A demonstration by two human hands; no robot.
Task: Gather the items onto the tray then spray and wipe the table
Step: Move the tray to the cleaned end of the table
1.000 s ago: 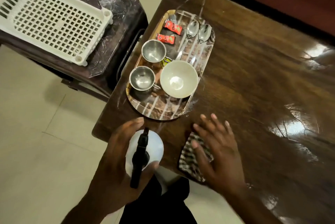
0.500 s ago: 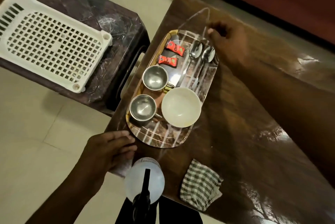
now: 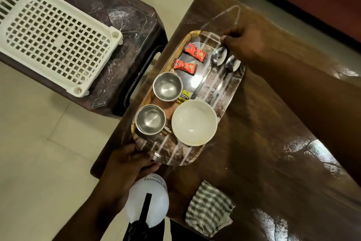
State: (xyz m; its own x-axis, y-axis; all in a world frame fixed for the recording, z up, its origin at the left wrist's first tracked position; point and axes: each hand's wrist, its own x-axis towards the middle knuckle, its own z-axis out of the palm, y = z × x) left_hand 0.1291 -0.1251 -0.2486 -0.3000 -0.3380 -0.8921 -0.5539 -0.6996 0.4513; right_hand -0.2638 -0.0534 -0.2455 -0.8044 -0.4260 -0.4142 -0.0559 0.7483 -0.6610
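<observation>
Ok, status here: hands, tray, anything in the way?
Left hand grips near end of patterned oval tray, right hand the far end. Tray loaded. White spray bottle, checked cloth nearby, off the tray.

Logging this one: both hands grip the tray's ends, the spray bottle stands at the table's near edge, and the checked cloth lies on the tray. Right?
Not the cloth. The head view shows the checked cloth lying on the table, right of the spray bottle, off the tray. The left hand and right hand do grip its ends.

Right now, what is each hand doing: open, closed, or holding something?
Left hand: grips the near end of the serving tray.
Right hand: grips the tray's far end.
</observation>
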